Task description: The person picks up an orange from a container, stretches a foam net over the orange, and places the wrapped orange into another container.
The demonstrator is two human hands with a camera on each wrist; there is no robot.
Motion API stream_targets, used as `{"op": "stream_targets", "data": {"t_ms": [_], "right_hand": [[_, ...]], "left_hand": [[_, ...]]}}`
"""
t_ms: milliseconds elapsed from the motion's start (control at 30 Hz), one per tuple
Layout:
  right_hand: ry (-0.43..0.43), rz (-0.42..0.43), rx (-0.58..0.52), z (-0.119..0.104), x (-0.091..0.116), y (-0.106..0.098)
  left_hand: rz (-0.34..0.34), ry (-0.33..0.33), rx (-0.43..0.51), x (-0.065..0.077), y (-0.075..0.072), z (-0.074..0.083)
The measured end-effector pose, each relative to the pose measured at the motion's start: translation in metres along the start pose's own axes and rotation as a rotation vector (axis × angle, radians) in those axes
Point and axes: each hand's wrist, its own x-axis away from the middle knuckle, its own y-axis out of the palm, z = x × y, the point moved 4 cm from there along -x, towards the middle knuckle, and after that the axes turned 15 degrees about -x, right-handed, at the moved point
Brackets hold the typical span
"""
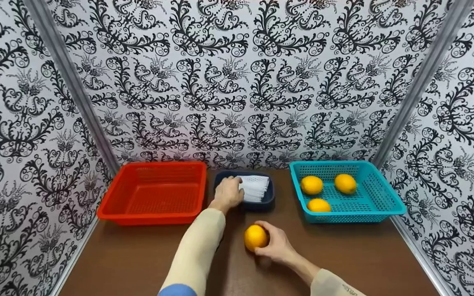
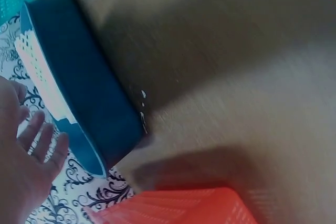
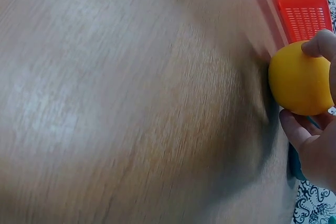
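Observation:
My right hand point(image 1: 278, 245) holds an orange point(image 1: 256, 237) between thumb and fingers, low over the table's middle. The right wrist view shows the same orange point(image 3: 300, 78) with the thumb on one side and fingertips on the other. My left hand point(image 1: 228, 192) reaches over the left side of a small dark blue bin point(image 1: 268, 201), which holds white mesh foam sleeves point(image 1: 254, 187). In the left wrist view the left hand's fingers point(image 2: 41, 139) are spread and loosely bent beside the bin's rim, with nothing visible in them.
At the left stands a red basket point(image 1: 152, 217) with nothing visible in it. A turquoise basket point(image 1: 379, 205) at the right holds three more yellow-orange fruits point(image 1: 345, 183). Patterned walls point(image 1: 237, 82) close off the back and sides of the brown table point(image 1: 138, 259).

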Motion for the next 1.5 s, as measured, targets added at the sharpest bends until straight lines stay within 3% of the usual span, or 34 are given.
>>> {"op": "stream_targets", "data": {"t_ms": [167, 267, 433, 633, 833, 1000, 1233, 1500], "right_hand": [[0.018, 0.024, -0.007, -0.005, 0.004, -0.004], [0.033, 0.028, -0.023, -0.006, 0.007, -0.005], [0.046, -0.004, -0.053, -0.005, 0.009, 0.003], [0.058, -0.045, -0.048, -0.007, 0.010, 0.018], [0.048, -0.044, -0.030, -0.011, 0.010, 0.024], [0.058, -0.032, -0.020, -0.007, 0.008, 0.020], [0.058, -0.006, -0.007, -0.003, 0.004, 0.011], [0.022, 0.020, 0.018, -0.001, -0.001, 0.006]], "left_hand": [[0.044, -0.047, -0.006, -0.008, -0.010, 0.010], [-0.003, -0.044, -0.059, -0.013, -0.009, 0.015], [-0.059, -0.012, -0.150, -0.014, -0.002, 0.019], [-0.061, -0.042, -0.222, -0.007, 0.017, 0.010], [0.019, -0.089, -0.246, 0.002, 0.028, 0.002], [0.095, -0.075, -0.221, 0.000, 0.016, 0.005], [0.149, -0.088, -0.182, -0.009, 0.007, 0.004], [0.305, -0.077, -0.101, -0.010, -0.017, 0.003]]}}
